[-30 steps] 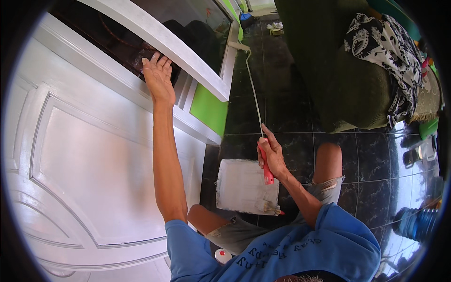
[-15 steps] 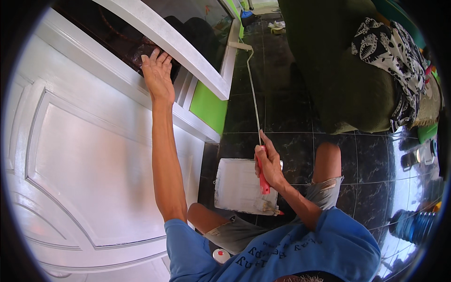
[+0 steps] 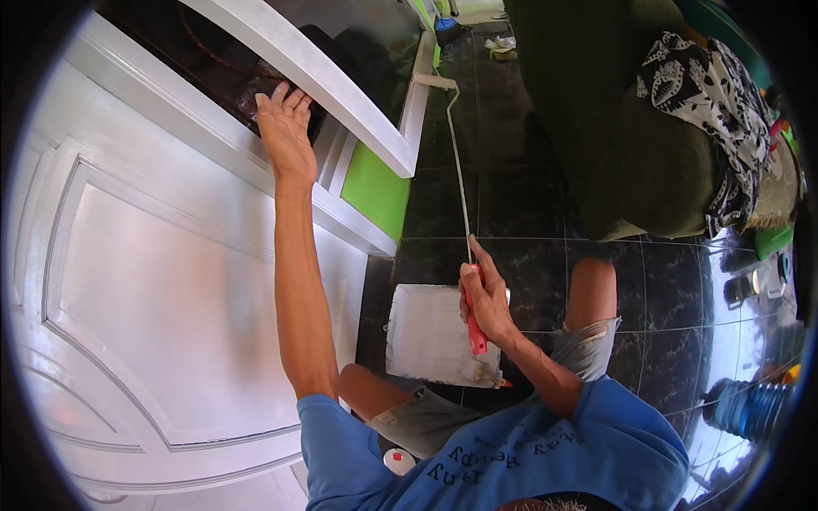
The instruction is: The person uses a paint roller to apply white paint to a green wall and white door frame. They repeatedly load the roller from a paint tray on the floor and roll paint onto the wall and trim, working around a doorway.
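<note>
My right hand point(image 3: 491, 300) is wrapped round the red handle of a paint roller point(image 3: 461, 162). Its long thin metal rod reaches away from me, and the narrow whitish roller head point(image 3: 435, 82) lies at a white frame post point(image 3: 415, 106); whether it presses on the post I cannot tell. Stretched out far left, my left hand point(image 3: 286, 136) has its fingers spread, palm turned up, at the dark gap between white frame bars point(image 3: 311, 81). Below the roller handle sits a white paint-coated tray point(image 3: 417, 328). A paint-smeared brush point(image 3: 487, 372) with a red tip lies at its near right corner.
A white panelled door point(image 3: 170, 315) fills the left side. A dark green covered couch point(image 3: 639, 145) with a black-and-white patterned cloth point(image 3: 694, 94) stands right. A lidded white container point(image 3: 398, 461) is by my leg; a blue water bottle point(image 3: 745, 409) lies on black floor tiles point(image 3: 528, 281).
Very little differs. The roller head sits very slightly further left at the white post, and the whole view has shifted a touch. Both hands keep their hold and place.
</note>
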Available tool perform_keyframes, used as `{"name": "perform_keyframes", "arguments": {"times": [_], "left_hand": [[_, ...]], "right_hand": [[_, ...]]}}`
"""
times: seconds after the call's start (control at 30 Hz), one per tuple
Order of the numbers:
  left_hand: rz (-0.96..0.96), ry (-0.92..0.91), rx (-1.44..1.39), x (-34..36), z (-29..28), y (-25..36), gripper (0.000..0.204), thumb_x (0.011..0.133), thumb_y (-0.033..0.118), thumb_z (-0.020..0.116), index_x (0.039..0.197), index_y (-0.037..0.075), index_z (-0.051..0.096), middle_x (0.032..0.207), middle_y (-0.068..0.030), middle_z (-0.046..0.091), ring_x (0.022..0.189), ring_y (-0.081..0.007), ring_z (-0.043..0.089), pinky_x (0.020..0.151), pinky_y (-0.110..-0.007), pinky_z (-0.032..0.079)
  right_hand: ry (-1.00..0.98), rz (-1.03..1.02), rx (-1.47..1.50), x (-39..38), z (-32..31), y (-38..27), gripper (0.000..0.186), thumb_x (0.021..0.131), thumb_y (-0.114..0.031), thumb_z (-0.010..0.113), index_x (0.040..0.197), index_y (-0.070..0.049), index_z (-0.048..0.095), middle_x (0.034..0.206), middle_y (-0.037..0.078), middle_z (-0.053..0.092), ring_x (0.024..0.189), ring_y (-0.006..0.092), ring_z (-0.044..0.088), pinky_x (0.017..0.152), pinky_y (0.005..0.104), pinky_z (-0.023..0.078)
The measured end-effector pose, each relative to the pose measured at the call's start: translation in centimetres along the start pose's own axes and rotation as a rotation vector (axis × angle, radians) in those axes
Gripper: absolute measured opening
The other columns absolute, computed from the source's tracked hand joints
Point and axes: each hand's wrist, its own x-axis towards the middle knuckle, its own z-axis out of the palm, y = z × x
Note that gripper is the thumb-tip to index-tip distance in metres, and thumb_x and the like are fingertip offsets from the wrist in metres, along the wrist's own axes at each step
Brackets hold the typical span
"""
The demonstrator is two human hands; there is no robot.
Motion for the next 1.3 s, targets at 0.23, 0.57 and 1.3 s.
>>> {"name": "perform_keyframes", "arguments": {"times": [0.23, 0.57, 1.3], "left_hand": [[-0.007, -0.006, -0.007, -0.1, 0.3, 0.0, 0.093, 0.100, 0.065, 0.025, 0.152, -0.012, 0.016, 0.153, -0.0363, 0.024, 0.148, -0.0424, 0.021, 0.122, -0.047, 0.008], [0.005, -0.014, -0.026, 0.0, 0.3, -0.1, 0.094, 0.099, 0.066, 0.026, 0.151, -0.012, 0.016, 0.151, -0.0357, 0.027, 0.147, -0.0428, 0.022, 0.122, -0.047, 0.008], [0.013, -0.080, -0.072, 0.0, 0.1, -0.4, 0.093, 0.100, 0.064, 0.028, 0.151, -0.012, 0.014, 0.152, -0.0349, 0.025, 0.146, -0.0429, 0.023, 0.122, -0.047, 0.010]], "right_hand": [[0.002, -0.007, 0.004, -1.6, 0.0, 0.3, 0.058, 0.106, -0.028, 0.045, 0.158, -0.014, 0.022, 0.072, 0.000, 0.047, 0.047, 0.0069, 0.046, 0.043, 0.0248, 0.046], [-0.006, 0.016, -0.007, -3.4, 0.7, -0.4, 0.059, 0.107, -0.025, 0.044, 0.158, -0.014, 0.019, 0.075, 0.001, 0.047, 0.047, 0.0071, 0.046, 0.043, 0.0250, 0.047], [0.017, 0.074, -0.026, -8.5, 1.7, -0.9, 0.062, 0.105, -0.024, 0.045, 0.159, -0.012, 0.017, 0.079, 0.001, 0.046, 0.049, 0.0063, 0.048, 0.043, 0.0241, 0.046]]}}
